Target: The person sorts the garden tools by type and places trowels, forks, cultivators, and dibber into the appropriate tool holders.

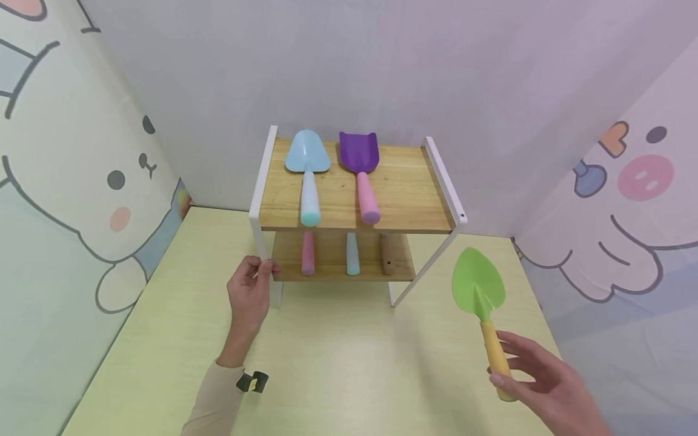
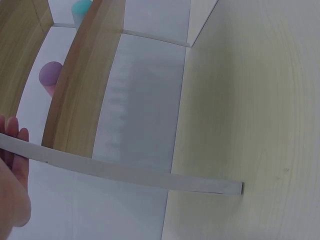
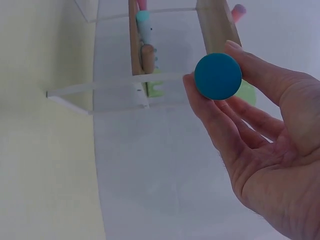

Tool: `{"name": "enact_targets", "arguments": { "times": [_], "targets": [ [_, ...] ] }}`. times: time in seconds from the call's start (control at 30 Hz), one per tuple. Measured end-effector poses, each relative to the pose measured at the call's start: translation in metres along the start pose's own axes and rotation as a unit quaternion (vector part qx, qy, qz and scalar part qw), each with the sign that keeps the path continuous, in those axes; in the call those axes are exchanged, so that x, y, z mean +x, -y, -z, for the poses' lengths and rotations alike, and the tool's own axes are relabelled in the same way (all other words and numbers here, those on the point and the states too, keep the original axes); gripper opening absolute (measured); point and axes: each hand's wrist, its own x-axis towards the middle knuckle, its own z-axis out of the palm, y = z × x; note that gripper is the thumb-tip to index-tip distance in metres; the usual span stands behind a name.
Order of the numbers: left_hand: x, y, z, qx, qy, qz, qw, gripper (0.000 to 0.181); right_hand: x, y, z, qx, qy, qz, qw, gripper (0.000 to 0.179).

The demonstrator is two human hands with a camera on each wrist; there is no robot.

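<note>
A garden trowel (image 1: pixel 478 284) with a green blade and yellow handle stands blade-up at the right of the head view. My right hand (image 1: pixel 551 375) pinches its handle between thumb and fingers; the right wrist view shows the round blue handle end (image 3: pixel 218 76). On the left, my left hand (image 1: pixel 251 297) holds the white front leg (image 2: pixel 125 172) of a two-tier wooden rack (image 1: pixel 406 194). A light blue scoop (image 1: pixel 308 151) and a purple shovel (image 1: pixel 360 151) with a pink handle lie side by side on the top shelf, handles toward me.
On the lower shelf (image 1: pixel 327 275), a pink handle (image 1: pixel 308 254), a pale blue handle (image 1: pixel 352 254) and a brown handle (image 1: pixel 387 254) point forward; their heads are hidden under the top shelf. The rack stands on a pale wood table (image 1: pixel 338 363) before a cloth backdrop (image 1: pixel 382 66).
</note>
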Motion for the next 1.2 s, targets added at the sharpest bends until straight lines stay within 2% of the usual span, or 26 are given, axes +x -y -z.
{"name": "enact_targets", "arguments": {
  "times": [0.2, 0.43, 0.53, 1.07, 1.2],
  "targets": [
    [0.000, 0.000, 0.001, 0.015, -0.002, 0.006, 0.9999, 0.017, 0.003, 0.013, 0.002, 0.001, 0.019, 0.037, 0.9991, 0.061],
    [0.000, 0.000, 0.000, 0.013, -0.004, 0.002, 0.9999, 0.018, 0.008, 0.031, 0.001, 0.006, 0.016, 0.013, 0.9998, 0.061],
    [0.000, 0.000, 0.000, 0.010, -0.005, 0.000, 0.9999, 0.017, 0.010, 0.036, 0.001, 0.002, 0.020, 0.028, 0.9994, 0.062],
    [0.000, -0.001, 0.000, 0.014, -0.007, 0.003, 0.9999, 0.017, 0.032, 0.063, 0.001, 0.020, 0.036, 0.043, 0.9983, 0.064],
    [0.000, -0.001, 0.000, 0.014, -0.006, 0.005, 0.9999, 0.016, 0.040, 0.066, 0.000, 0.042, 0.042, 0.067, 0.9960, 0.064]
  ]
}}
